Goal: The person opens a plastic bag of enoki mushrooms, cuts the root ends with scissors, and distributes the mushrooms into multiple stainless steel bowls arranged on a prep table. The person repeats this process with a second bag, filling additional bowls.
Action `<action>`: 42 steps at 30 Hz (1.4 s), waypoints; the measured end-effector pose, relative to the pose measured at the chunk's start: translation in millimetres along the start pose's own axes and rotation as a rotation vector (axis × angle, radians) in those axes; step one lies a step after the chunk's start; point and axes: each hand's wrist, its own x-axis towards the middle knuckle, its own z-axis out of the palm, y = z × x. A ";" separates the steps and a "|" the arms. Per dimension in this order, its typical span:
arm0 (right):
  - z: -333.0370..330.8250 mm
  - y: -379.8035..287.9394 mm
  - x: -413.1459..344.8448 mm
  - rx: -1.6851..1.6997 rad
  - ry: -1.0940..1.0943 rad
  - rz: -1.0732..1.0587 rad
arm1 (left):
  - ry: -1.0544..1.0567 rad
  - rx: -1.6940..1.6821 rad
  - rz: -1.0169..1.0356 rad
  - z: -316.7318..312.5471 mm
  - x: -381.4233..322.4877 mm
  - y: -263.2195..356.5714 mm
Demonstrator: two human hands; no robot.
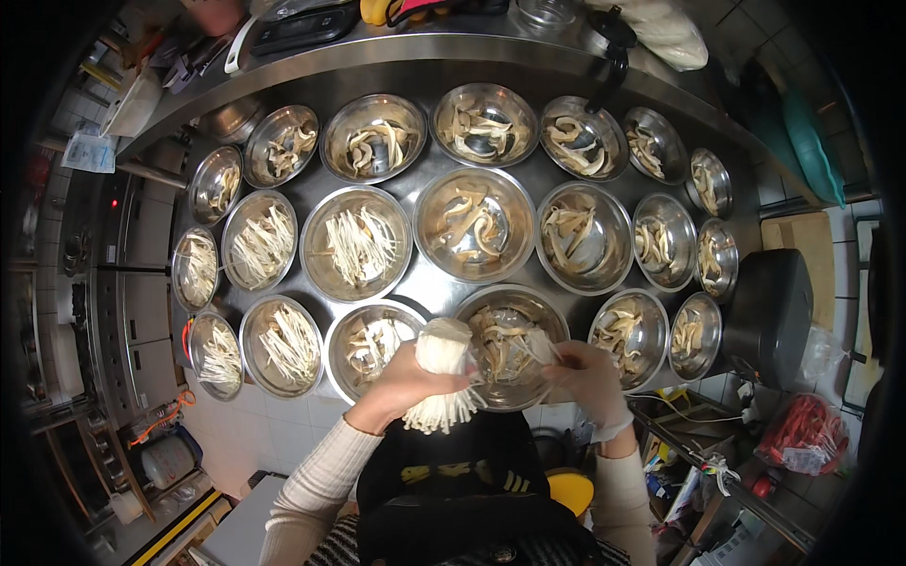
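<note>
My bare left hand (410,382) is shut on a thick bundle of white enoki mushrooms (442,347), its stem base up and the caps hanging down. My right hand (587,385), in a clear glove, pinches a small clump of enoki (541,347) over the right part of a steel bowl (511,405). Sliced mushroom pieces (495,339) lie in that bowl. Partly behind my left hand, another steel bowl (336,354) holds slices with enoki on top. Several bowls on the left, such as one near the front (244,347), contain enoki. Elsewhere bowls hold pale dried-looking slices.
Rows of steel bowls stand on a steel table (439,283). A raised steel shelf (453,48) runs along the back, bearing a black kitchen scale (304,28); a black ladle (609,64) hangs over its edge. A dark bin-like container (771,311) is at the right end.
</note>
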 end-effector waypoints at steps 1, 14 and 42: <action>6.9 4.3 0.1 -0.010 -0.035 0.057 | -0.013 -0.037 0.033 0.7 0.7 -1.5; 43.7 -3.7 -4.9 0.072 -0.048 -0.159 | -0.082 -0.255 -0.155 15.8 -6.0 3.3; 36.8 7.5 -17.3 -0.086 0.059 -0.003 | 0.061 -0.017 0.009 15.3 0.8 -3.9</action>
